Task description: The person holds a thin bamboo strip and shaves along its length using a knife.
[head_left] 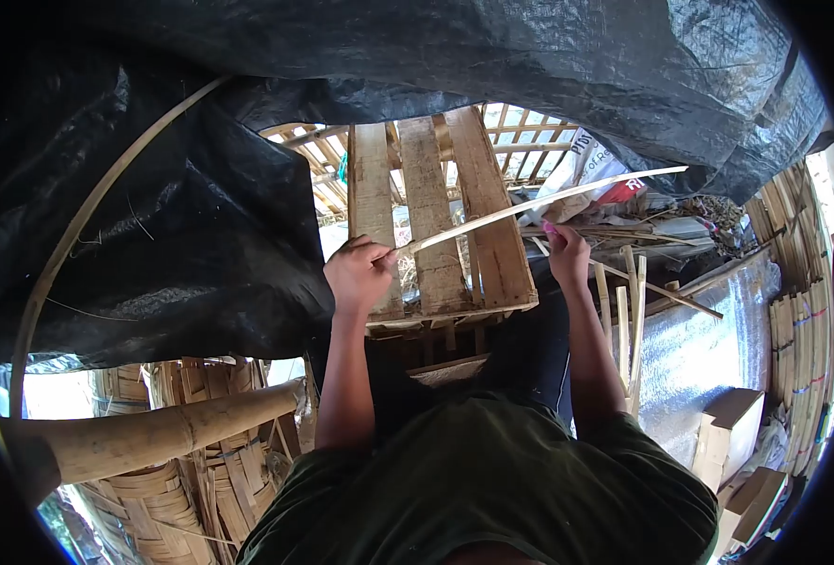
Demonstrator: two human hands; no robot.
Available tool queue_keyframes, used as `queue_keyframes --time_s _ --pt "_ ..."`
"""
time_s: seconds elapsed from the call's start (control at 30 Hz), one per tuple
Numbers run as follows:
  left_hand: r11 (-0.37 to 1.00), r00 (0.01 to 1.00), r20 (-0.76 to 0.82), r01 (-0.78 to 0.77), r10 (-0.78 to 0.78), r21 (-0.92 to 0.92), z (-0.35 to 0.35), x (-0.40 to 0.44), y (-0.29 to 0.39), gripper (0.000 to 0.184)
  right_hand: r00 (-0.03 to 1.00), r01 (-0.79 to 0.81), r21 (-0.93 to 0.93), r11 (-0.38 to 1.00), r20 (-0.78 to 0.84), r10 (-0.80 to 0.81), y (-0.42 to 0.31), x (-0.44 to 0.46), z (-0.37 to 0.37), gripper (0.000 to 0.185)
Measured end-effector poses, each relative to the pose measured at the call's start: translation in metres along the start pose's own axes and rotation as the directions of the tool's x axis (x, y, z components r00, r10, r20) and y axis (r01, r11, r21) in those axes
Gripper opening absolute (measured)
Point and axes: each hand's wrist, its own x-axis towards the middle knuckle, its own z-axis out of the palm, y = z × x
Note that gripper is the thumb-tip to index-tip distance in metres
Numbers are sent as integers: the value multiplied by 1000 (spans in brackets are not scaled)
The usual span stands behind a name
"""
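Observation:
My left hand (pixel 359 273) is closed around the near end of a long, pale bamboo strip (pixel 530 204). The strip slants up to the right over a wooden slatted bench (pixel 428 207), its far end in the air. To the right of the bench, my right hand (pixel 569 254) is closed, with a small pink thing (pixel 549 228) at its fingertips, too small to name. This hand is below the strip and apart from it. The bench stands right in front of my knees.
Black plastic sheeting (pixel 172 217) hangs at the left and overhead. A thick bamboo pole (pixel 172 431) juts in at the left, near woven bamboo (pixel 144 499). Several bamboo sticks (pixel 637 325) stand beside my right arm. A printed white sack (pixel 577 168) lies behind, and cardboard boxes (pixel 729 435) sit at the right.

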Motion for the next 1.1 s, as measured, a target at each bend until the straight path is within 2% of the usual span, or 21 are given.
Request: queue_keyframes --time_s 0.03,0.07,0.13,0.17,0.2,0.23,0.27,0.3,0.33,0.4,0.43,0.53,0.57,0.63,0.67,0.73,0.77,0.8,0.9,0.97,1.1 --pt "1000 1000 -1 -3 3 8 -2 -1 0 7 996 -11 84 996 87 3 -4 3 1 12" --pt "1000 1000 4 2 -2 17 -3 -3 0 8 996 -13 91 996 87 5 -10 4 1 12" --pt "999 1000 7 5 -5 32 -5 -5 -1 9 935 182 245 952 258 -245 -23 7 3 12" --pt "999 1000 13 12 -12 33 -5 -6 -1 10 900 123 279 953 372 -225 -22 8 7 11" --pt "999 1000 19 19 -19 33 -6 -7 -1 11 901 119 284 951 371 -224 -8 10 19 11" --pt "999 1000 21 17 -18 39 -6 -9 0 11 964 217 121 969 128 -232 5 12 34 10" --pt "999 1000 15 26 -26 33 -7 -10 1 12 956 263 -67 963 -119 -269 1 16 38 9" --pt "999 999 10 35 -36 27 -7 -10 3 12 979 30 -100 995 -197 -49 -1 16 38 9" --pt "999 999 15 32 -33 32 -8 -10 4 12 979 23 -96 995 -197 -42 -1 16 33 9" --pt "999 1000 -13 24 -24 31 -10 -10 6 13 990 134 -24 991 52 -133 -7 9 24 3" --pt "999 1000 -6 25 -24 36 -12 -11 6 13 982 78 54 995 168 -86 -11 0 19 5" --pt "999 1000 1 25 -25 43 -13 -7 7 12 957 115 182 977 243 -158 -57 -29 -8 8" --pt "999 1000 0 14 -14 38 -12 -7 6 12 957 112 184 977 245 -156 -68 -39 -10 8" --pt "999 1000 6 4 -5 34 -10 -9 4 13 915 207 279 938 284 -286 -84 -55 -11 13" --pt "999 1000 8 17 -17 35 -7 -10 4 13 916 203 278 939 285 -282 -81 -57 -8 13" --pt "999 1000 10 26 -26 35 -5 -10 3 13 975 192 9 981 110 -192 -73 -59 1 15" --pt "999 1000 5 27 -27 23 -5 -10 3 13 991 90 0 996 102 -89 -77 -54 -6 9" --pt "1000 1000 -1 29 -29 12 -6 -10 3 13 996 45 31 999 82 -47 -80 -50 -12 9" --pt "998 998 36 55 -56 25 -9 -12 1 12 993 67 60 996 98 -72 -74 -46 -18 9" --pt "999 999 29 38 -38 13 -8 -14 -4 12 979 36 133 990 194 -61 -69 -45 -14 11" --pt "999 999 20 50 -50 7 -2 -20 -7 13 983 86 171 982 146 -111 -77 -42 8 13"
